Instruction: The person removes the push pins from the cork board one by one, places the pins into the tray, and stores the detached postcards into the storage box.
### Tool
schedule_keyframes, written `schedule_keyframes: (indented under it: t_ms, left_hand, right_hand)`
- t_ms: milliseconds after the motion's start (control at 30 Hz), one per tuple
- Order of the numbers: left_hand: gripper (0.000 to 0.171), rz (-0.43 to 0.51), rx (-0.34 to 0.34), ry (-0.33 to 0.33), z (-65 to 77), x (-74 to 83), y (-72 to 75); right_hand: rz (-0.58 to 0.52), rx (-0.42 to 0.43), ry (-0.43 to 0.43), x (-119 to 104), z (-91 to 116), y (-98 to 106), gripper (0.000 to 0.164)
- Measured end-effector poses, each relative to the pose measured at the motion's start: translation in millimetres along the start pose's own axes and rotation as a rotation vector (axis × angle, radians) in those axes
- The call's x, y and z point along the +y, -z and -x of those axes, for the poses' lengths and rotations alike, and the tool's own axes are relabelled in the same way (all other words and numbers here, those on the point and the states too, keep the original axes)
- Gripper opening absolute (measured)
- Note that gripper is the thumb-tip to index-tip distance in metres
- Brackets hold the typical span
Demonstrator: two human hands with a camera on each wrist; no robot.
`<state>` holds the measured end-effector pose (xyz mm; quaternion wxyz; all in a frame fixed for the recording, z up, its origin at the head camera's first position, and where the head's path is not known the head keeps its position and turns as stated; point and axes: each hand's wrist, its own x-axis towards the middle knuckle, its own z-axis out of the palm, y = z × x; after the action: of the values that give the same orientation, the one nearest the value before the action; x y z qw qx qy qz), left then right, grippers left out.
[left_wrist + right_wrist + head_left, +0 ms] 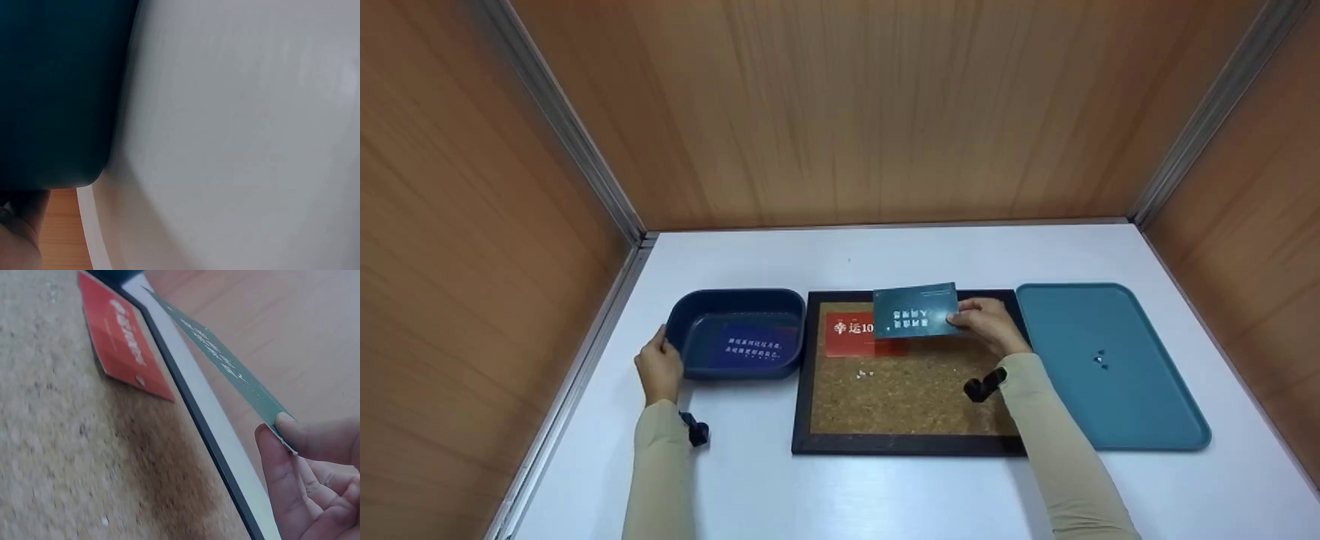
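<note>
My right hand (991, 324) pinches the right edge of a green card (915, 309) with white writing, thumb on top, as the right wrist view shows. The card is held above a framed cork board (915, 397). A red card (849, 334) lies on the board, partly covered by the green one in the head view; a small pin (139, 380) shows near its edge. My left hand (659, 369) grips the left side of a dark blue bin (739, 373). Inside the bin is a purple-blue card (750, 346).
Several small white pins (864, 373) are on the cork. To the board's right lies a teal tray (1147, 405) with a few tiny pieces (1100, 359) in it. Wooden panels (885, 112) wall in the white table (750, 480) at the back and sides.
</note>
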<state>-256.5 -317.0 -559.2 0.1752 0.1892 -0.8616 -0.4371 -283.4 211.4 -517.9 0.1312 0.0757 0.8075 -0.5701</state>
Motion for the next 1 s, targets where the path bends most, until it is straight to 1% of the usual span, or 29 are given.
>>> schedule_keyframes:
  t_ms: [167,333,567,833,933,1000]
  left_hand:
    - [0.042,-0.007,-0.006,0.005,-0.1,0.8,0.6]
    - [0.043,-0.006,-0.012,0.015,-0.8,1.0,-0.3]
    - [0.043,0.002,-0.014,0.018,-0.5,1.0,-0.4]
    - [0.042,-0.027,-0.011,0.031,0.2,2.8,0.2]
    - [0.042,-0.011,-0.018,0.039,-0.4,2.9,-0.3]
    - [0.042,0.004,-0.02,0.041,-0.6,3.0,-1.1]
  right_hand:
    - [0.0,-0.011,0.004,-5.5,-1.4,-9.2,0.039]
    - [-0.056,-0.008,-0.004,-11.6,-4.7,-20.3,0.031]
    - [-0.106,-0.024,-0.007,-22.3,-7.8,-36.6,0.03]
    - [-0.142,-0.038,0.001,-36.3,-8.3,-59.0,0.025]
    - [-0.177,-0.053,-0.011,-40.4,-8.0,-68.0,0.025]
    - [-0.18,-0.055,-0.014,-43.3,-7.8,-73.7,0.025]
